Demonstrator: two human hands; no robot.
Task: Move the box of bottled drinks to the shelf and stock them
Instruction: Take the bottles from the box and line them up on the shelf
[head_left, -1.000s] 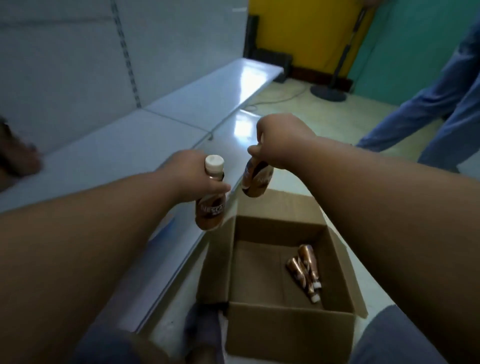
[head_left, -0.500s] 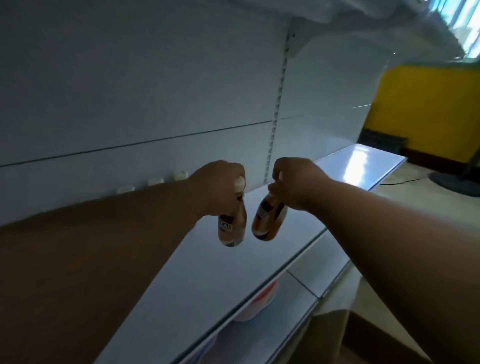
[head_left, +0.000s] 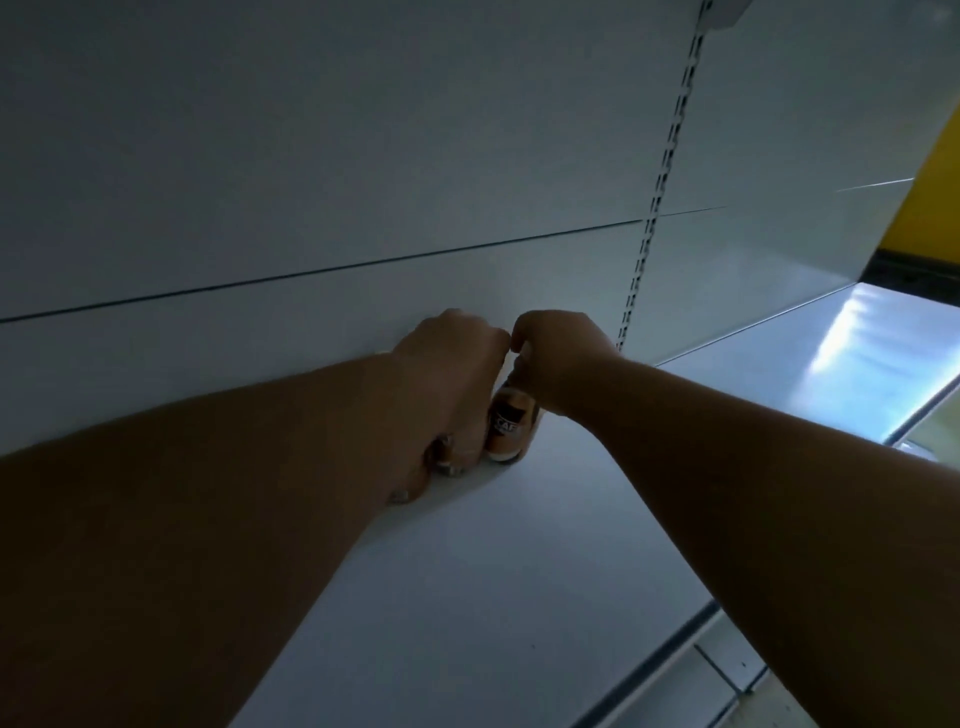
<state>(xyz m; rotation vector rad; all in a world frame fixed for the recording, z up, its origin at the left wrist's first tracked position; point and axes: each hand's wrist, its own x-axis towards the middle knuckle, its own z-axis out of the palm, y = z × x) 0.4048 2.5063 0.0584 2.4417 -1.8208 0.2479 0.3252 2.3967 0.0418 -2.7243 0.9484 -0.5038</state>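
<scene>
A small brown plastic bottle with a dark label (head_left: 508, 422) stands at the back of the white metal shelf (head_left: 498, 561), close to the pale back panel (head_left: 322, 171), its top pinched by the closed right hand (head_left: 558, 358). The left hand (head_left: 449, 382), just beside that bottle, is curled shut over something hidden under its palm, probably a second bottle. To finish well, each base should sit flat and upright near the back panel before either grip loosens.
</scene>
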